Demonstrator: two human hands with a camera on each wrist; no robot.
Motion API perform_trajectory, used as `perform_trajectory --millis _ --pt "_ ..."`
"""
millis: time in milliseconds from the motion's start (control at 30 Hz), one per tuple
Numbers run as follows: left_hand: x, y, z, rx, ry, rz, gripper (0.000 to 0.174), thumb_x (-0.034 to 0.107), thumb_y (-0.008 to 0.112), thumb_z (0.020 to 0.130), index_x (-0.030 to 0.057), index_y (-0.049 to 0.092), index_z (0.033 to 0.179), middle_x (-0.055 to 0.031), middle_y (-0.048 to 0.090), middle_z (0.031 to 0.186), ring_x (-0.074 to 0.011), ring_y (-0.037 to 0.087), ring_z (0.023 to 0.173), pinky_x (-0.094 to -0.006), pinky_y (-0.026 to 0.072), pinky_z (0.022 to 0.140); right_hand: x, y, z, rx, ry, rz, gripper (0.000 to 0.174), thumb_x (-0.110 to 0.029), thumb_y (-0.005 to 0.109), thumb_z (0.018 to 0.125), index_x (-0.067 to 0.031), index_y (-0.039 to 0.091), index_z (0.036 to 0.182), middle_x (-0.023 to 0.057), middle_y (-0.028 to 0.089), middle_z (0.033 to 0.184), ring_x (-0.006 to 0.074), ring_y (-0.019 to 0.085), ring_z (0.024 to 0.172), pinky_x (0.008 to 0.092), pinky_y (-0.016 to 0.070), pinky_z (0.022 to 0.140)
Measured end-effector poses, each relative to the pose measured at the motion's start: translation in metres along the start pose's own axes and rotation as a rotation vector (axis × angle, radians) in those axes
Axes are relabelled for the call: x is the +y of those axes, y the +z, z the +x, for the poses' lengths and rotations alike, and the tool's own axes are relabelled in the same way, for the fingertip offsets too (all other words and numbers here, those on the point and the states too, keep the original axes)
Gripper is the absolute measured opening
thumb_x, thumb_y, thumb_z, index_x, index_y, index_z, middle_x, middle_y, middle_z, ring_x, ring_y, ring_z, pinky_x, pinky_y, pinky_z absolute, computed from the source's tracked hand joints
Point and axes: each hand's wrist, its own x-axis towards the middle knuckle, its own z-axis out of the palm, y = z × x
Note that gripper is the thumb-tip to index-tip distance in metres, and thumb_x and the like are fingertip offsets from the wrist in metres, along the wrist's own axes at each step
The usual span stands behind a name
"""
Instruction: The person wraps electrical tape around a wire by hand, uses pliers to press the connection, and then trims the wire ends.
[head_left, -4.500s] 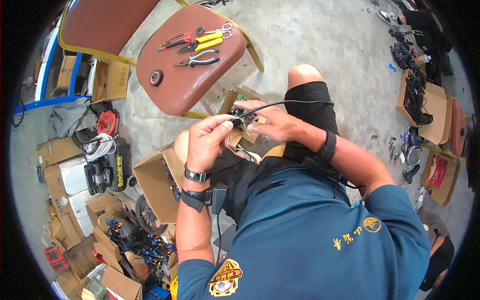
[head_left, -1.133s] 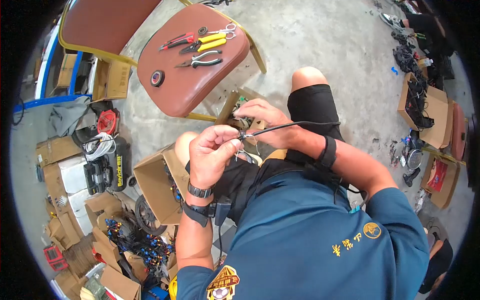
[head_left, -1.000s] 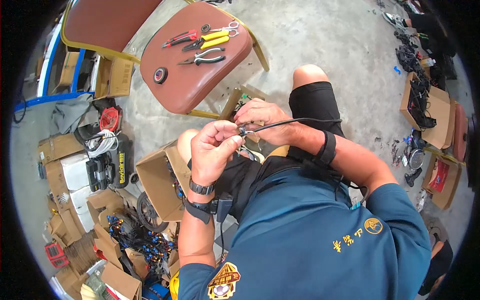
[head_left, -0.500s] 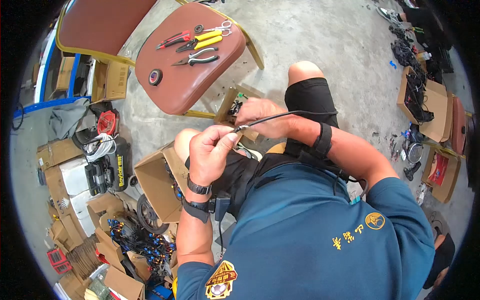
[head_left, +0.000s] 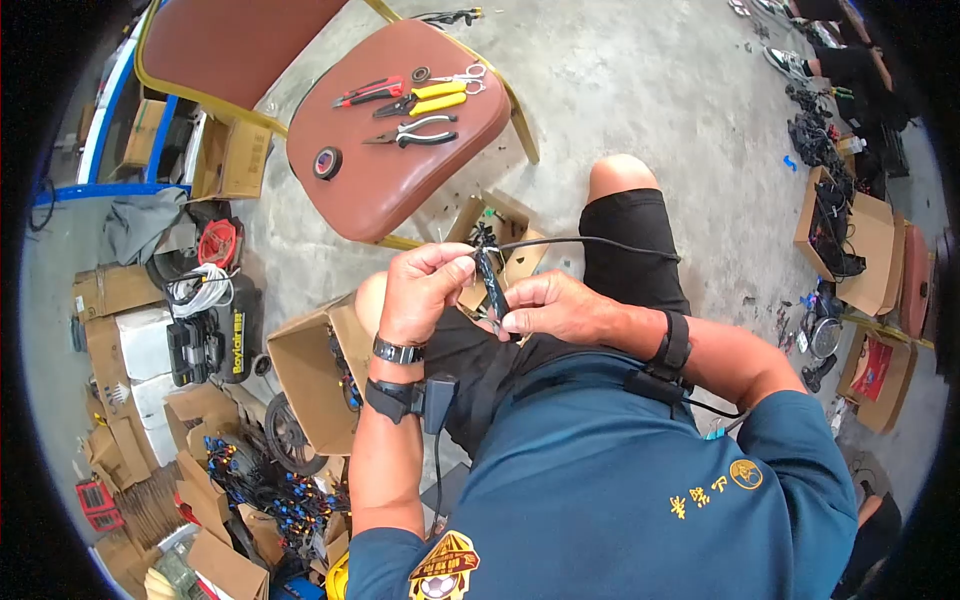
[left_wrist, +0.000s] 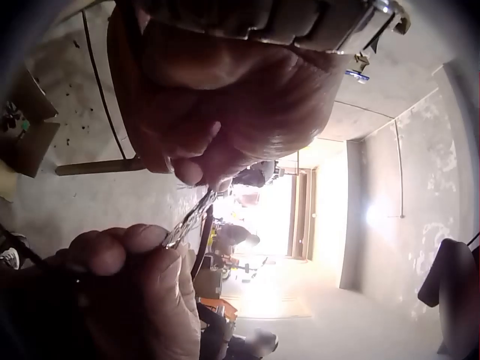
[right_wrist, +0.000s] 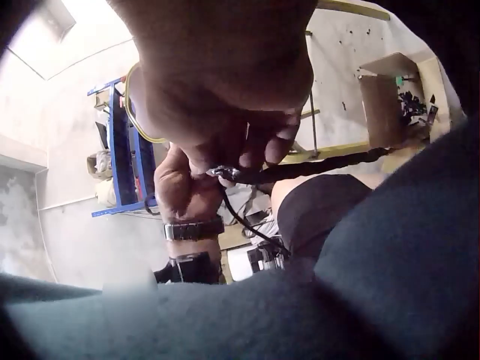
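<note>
My left hand (head_left: 432, 285) pinches a black cable (head_left: 590, 240) near its end, thumb against fingertips. From that end a shiny dark strand (head_left: 492, 282) runs down to my right hand (head_left: 556, 306), where thumb and fingers pinch its lower tip. The left wrist view shows this strand (left_wrist: 191, 216) as twisted black and silver, stretched between the fingertips of both hands. Up close in the right wrist view, a silvery bit (right_wrist: 225, 172) shows at the fingertips. Beyond the hands the cable passes over the right thigh of the black shorts. Fine pale threads stick out near the pinch.
A brown chair (head_left: 395, 130) ahead bears a red cutter (head_left: 368, 92), yellow-handled pliers (head_left: 430, 98), grey-handled pliers (head_left: 415, 132), scissors (head_left: 470, 78) and a tape roll (head_left: 327, 163). An open carton (head_left: 515, 210) sits below the hands. Another carton (head_left: 300, 370) stands at left.
The right hand has come down and toward the body, from beside the cable end to the strand's lower tip. The dark strand now shows between the hands. The left hand keeps its pinch.
</note>
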Motion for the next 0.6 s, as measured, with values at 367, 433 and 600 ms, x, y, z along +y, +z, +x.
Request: perform_trajectory --millis 367,433,600 --pt "-0.023 0.012 0.001 0.147 0.32 0.374 0.016 0.002 0.069 0.086 0.0005 0.073 0.101 -0.0026 0.067 0.083 -0.0104 0.061 0.077 -0.0252 0.0492 0.069 -0.081 0.017 -0.008 -0.214 -0.164 -0.422 0.023 -0.015 0.063 0.097 0.0031 0.067 0.111 0.0099 0.074 0.095 0.014 0.068 0.094 0.0297 0.0532 0.084" --pt "-0.026 0.017 -0.004 0.09 0.3 0.371 0.016 0.002 0.068 0.084 0.002 0.074 0.099 -0.0051 0.067 0.081 -0.013 0.062 0.074 -0.0284 0.0494 0.067 -0.1 0.014 -0.004 -0.203 -0.192 -0.227 0.023 -0.011 0.064 0.095 0.0048 0.066 0.111 0.0108 0.073 0.097 0.0151 0.068 0.092 0.0295 0.0535 0.084" --pt "-0.04 0.019 0.002 0.189 0.438 0.453 0.014 0.003 0.066 0.083 0.0003 0.072 0.096 -0.0102 0.065 0.075 -0.0193 0.064 0.068 -0.0305 0.0492 0.063 -0.16 0.011 -0.016 -0.191 -0.29 -0.023 0.042 -0.012 0.067 0.089 0.0103 0.058 0.124 0.021 0.071 0.104 0.023 0.07 0.091 0.0335 0.0556 0.086"
